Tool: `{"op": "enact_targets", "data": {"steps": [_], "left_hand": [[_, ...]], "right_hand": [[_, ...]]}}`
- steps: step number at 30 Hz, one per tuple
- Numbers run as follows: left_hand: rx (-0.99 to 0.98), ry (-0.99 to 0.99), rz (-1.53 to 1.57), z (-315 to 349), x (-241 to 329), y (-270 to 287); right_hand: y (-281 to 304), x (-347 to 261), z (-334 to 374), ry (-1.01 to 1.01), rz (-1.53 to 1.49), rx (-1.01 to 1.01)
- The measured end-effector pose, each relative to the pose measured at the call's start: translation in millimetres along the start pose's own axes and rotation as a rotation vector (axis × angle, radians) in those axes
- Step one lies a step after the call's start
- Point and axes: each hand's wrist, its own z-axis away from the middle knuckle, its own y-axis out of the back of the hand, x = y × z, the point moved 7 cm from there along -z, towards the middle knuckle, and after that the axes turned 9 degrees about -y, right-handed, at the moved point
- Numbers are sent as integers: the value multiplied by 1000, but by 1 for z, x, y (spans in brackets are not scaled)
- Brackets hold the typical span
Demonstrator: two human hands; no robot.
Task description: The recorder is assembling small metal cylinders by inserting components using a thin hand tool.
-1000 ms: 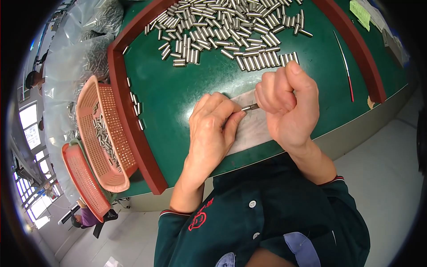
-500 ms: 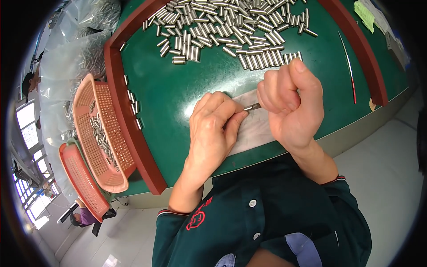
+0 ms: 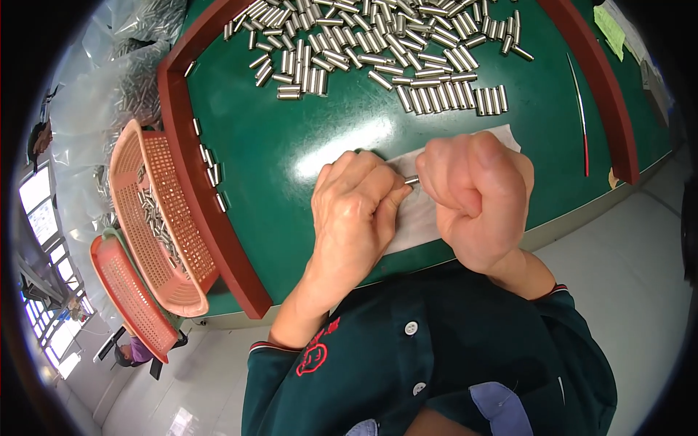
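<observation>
My left hand (image 3: 355, 218) is closed, thumb and forefinger pinching a small metal cylinder (image 3: 412, 180) whose bare end shows between my hands. My right hand (image 3: 476, 203) is a fist at the cylinder's other side, thumb on top; whatever it grips is hidden inside the fingers. Both hands are over a pale cloth (image 3: 502, 136) on the green table. Beyond them lies a big heap of shiny metal cylinders (image 3: 400, 47), with a neat row of cylinders (image 3: 443, 97) along its near edge.
A red-brown raised rim (image 3: 190, 156) borders the table, several cylinders beside it at left. A thin red-handled tool (image 3: 584, 131) lies at right. Pink baskets (image 3: 182, 218) stand at left, one holding metal parts, near clear plastic bags (image 3: 87, 174). Far left, another person (image 3: 134, 352) sits.
My right fist has turned over and come closer to my left hand, so less of the metal between them shows. The view has shifted slightly; more of the cloth shows.
</observation>
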Motion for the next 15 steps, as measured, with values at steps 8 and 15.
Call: {"op": "enact_targets", "data": {"steps": [8,15], "left_hand": [[63,-20,-23,3,2,1],[133,88,244,7,10,18]], "right_hand": [[1,4,-6,12,-57,51],[23,-19,6,103,-314,68]]}}
